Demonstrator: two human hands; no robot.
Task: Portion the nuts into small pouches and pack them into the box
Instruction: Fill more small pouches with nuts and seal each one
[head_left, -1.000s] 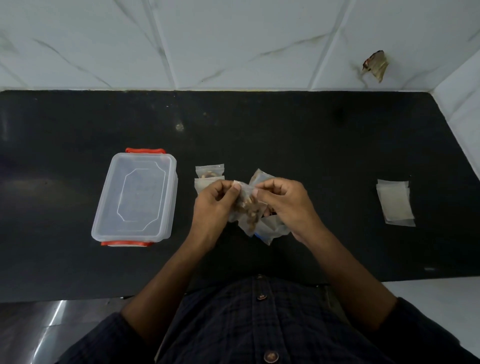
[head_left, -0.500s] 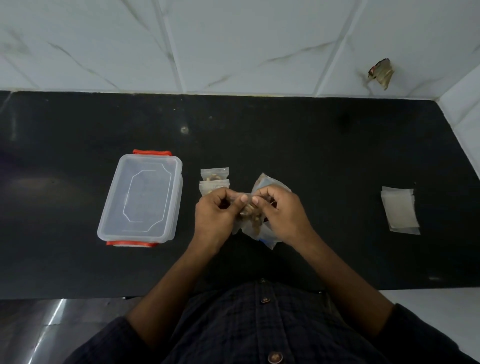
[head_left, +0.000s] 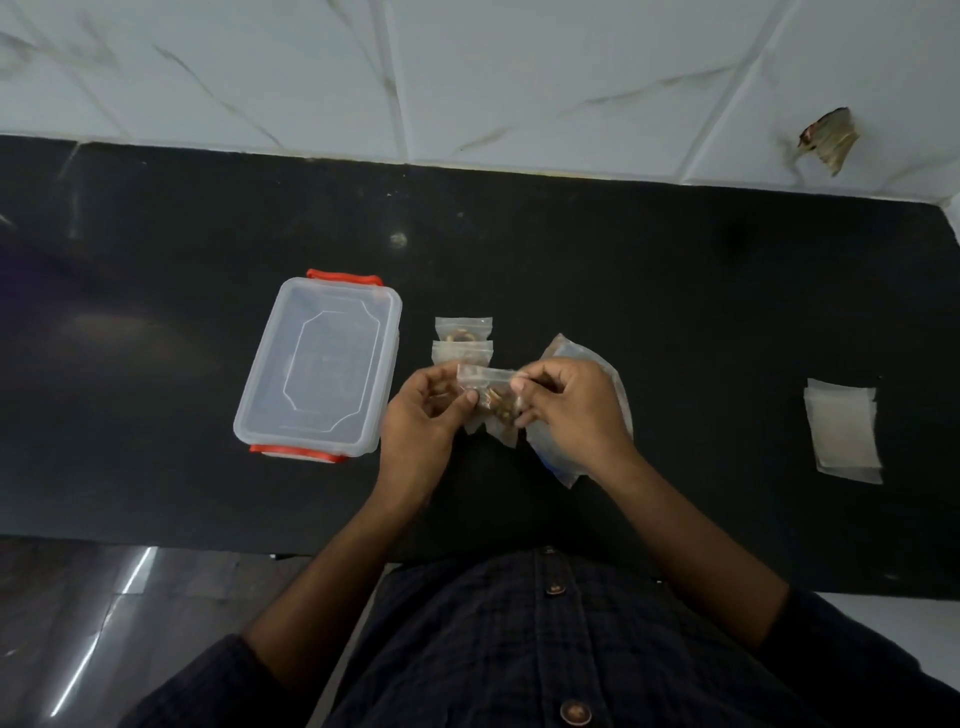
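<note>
A small pouch (head_left: 488, 395) of nuts is being pinched by the fingers of the left hand (head_left: 423, 415) and right hand (head_left: 571, 410) above the tabletop (head_left: 675, 312).

Your left hand (head_left: 423, 415) and right hand (head_left: 571, 410) meet in front of your chest, both forearms reaching forward and angling inward from dark rolled sleeves. Your left hand is turned palm-in, thumb and curled fingers pinching the left end of a small pouch (head_left: 491, 397). Your right hand lies knuckles-up, its thumb and forefinger pinching the pouch's upper right corner while the other fingers curl underneath. The two hands sit close together, fingertips nearly touching.
</note>
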